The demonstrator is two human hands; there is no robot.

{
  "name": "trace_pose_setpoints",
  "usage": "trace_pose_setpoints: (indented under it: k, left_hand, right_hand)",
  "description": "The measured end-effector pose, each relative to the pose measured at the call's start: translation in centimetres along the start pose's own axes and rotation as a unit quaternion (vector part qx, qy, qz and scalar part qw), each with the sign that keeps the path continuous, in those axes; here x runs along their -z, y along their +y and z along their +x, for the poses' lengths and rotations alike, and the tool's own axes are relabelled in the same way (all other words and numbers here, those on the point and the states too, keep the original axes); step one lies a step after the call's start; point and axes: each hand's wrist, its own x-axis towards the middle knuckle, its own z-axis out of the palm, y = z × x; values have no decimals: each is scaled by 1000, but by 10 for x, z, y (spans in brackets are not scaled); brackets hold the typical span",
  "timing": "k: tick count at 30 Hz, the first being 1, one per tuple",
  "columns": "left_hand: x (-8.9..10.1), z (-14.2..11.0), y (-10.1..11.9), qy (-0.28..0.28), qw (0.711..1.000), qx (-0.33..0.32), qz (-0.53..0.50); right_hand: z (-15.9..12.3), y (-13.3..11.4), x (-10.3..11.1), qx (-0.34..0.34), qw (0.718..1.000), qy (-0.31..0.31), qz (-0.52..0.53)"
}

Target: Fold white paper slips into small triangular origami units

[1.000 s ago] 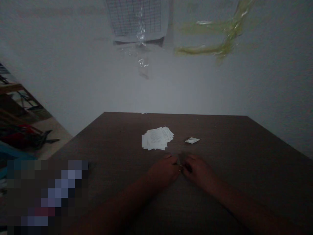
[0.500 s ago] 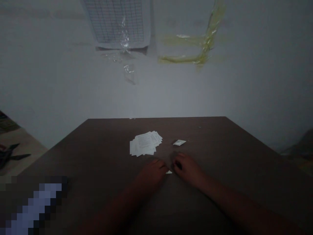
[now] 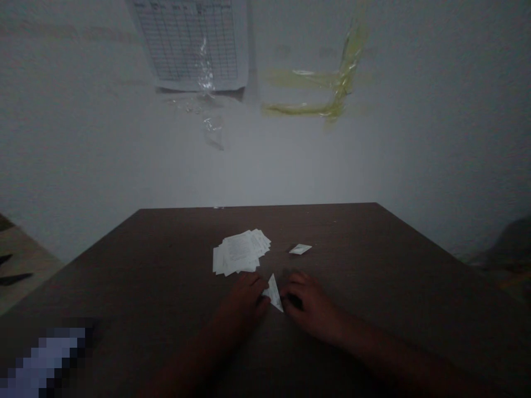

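A small piece of printed paper point(image 3: 274, 294), folded into a triangle, is between my two hands above the dark tabletop. My left hand point(image 3: 248, 296) pinches its left side with thumb and fingers. At its right edge, the curled fingers of my right hand point(image 3: 306, 301) close on the paper; their tips are dark and hard to make out. Just beyond my left hand lies a loose, fanned pile of printed paper sheets point(image 3: 240, 251). Another small folded paper point(image 3: 300, 249) rests past my right hand, to the right of the pile.
The brown table point(image 3: 166, 265) ends at a pale wall point(image 3: 290, 171). A gridded sheet point(image 3: 194, 50) and yellowed tape point(image 3: 338, 105) are stuck on that wall. A blurred-out patch point(image 3: 45, 354) covers the lower left. A dark pointed object point(image 3: 16, 278) shows at the far left.
The folded paper, mostly hidden by my left hand before, now shows as a triangle. My right hand has come closer to it. The view has tilted slightly upward.
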Motion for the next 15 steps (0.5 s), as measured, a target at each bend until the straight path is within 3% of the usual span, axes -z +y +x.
trace_pose_setpoints:
  k: [11, 15]
  left_hand:
    - [-9, -5, 0, 23, 996, 30, -76]
    - [-10, -4, 6, 23, 989, 69, -130]
  right_hand:
    - [-3, -4, -3, 7, 994, 17, 112]
    - [-2, -6, -5, -44, 982, 10, 184]
